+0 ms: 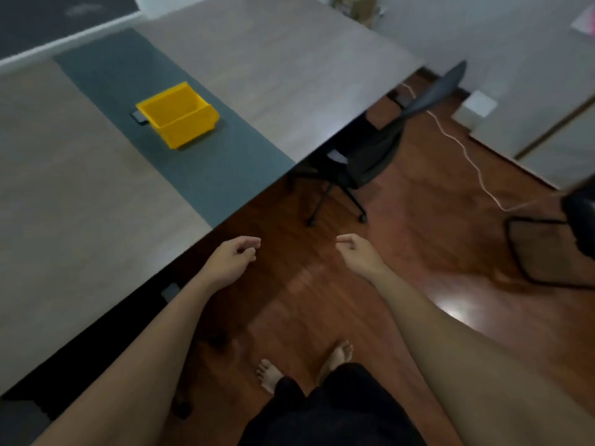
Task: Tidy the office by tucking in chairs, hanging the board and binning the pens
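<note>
A yellow plastic bin [178, 114] stands on the dark strip of the long grey table [80, 194]; I see no pens in it from here. A black office chair [370, 156] is pushed partway under the table's right side, its back sticking out. My left hand [233, 262] hovers just off the table's near edge, fingers loosely curled, holding nothing. My right hand [357, 252] hangs over the wooden floor, fingers curled too, nothing in it. No board shows.
Another black chair frame [547, 249] stands at the right edge. A white cable [463, 149] trails across the floor. A small dark object [139, 117] lies beside the bin. My bare feet [306, 365] stand on the wood floor. A caster [182, 408] shows under the table.
</note>
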`<state>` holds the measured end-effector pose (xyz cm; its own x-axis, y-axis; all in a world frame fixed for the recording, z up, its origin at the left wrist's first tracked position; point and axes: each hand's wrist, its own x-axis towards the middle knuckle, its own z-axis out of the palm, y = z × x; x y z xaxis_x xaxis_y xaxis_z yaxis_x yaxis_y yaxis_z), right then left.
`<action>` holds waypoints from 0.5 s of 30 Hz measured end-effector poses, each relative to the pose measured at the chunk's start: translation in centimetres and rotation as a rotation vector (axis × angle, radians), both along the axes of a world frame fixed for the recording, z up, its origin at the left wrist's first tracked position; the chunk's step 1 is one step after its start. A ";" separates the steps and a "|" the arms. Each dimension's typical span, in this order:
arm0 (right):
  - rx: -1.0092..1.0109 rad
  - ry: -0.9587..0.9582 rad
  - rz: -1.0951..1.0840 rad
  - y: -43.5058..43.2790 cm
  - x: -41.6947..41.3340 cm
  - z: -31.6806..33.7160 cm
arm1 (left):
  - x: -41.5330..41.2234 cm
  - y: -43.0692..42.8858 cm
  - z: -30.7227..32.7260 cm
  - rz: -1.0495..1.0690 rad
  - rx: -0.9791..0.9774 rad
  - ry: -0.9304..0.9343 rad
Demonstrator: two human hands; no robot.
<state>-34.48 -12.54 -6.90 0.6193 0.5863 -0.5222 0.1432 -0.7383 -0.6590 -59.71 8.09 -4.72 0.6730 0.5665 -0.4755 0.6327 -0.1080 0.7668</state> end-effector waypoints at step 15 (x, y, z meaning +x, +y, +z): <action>0.008 -0.014 -0.563 -32.3 7.0 -1.2 | 19.9 -17.3 1.7 -0.434 0.009 -0.003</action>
<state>-27.45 -44.89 -8.11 0.8447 0.1670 -0.5085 -0.2625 -0.6986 -0.6656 -39.79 -9.26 -2.98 0.8512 0.2346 -0.4696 0.5249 -0.3708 0.7662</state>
